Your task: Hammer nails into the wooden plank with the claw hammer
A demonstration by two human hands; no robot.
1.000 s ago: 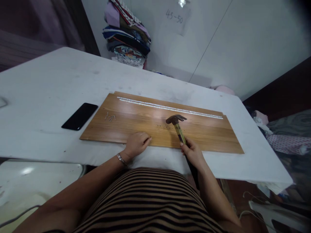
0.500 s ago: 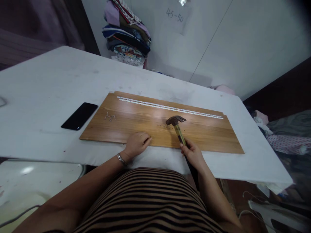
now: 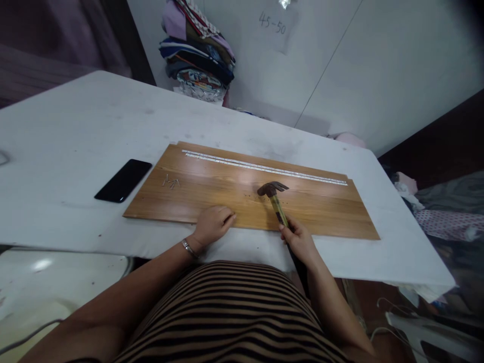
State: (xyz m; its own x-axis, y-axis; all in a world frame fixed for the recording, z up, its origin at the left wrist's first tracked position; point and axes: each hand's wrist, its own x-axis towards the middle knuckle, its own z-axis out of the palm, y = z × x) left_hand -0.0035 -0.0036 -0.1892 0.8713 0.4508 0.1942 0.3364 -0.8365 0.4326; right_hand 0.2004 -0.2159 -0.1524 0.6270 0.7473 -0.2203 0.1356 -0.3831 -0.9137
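At the far left a phone (image 3: pixel 123 180) lies on the white worktop (image 3: pixel 75 131), just beside the board (image 3: pixel 212 196), and a few loose nails (image 3: pixel 171 182) sit near the board's left end. Your left hand (image 3: pixel 214 224) rests on the board's near edge, its fingers (image 3: pixel 227 218) loosely curled and close together, pinching nothing. Right of it, the hammer (image 3: pixel 273 189) has its head low over the middle of the board, by a cluster of small dark specks (image 3: pixel 247 195); whether the head touches the wood you cannot tell. Your right hand (image 3: pixel 298 241) has its fingers (image 3: pixel 288 233) wrapped round the handle at the board's near edge. A shiny strip (image 3: pixel 264 168) runs along the far edge. In my judgement the main risk is your left hand: it lies near the hammer head, so a glancing blow could land on those fingers. Your grip sits high on the handle, which may cost you control, and a hard strike could make the board jump, since only that hand steadies it, scattering the nails toward the phone
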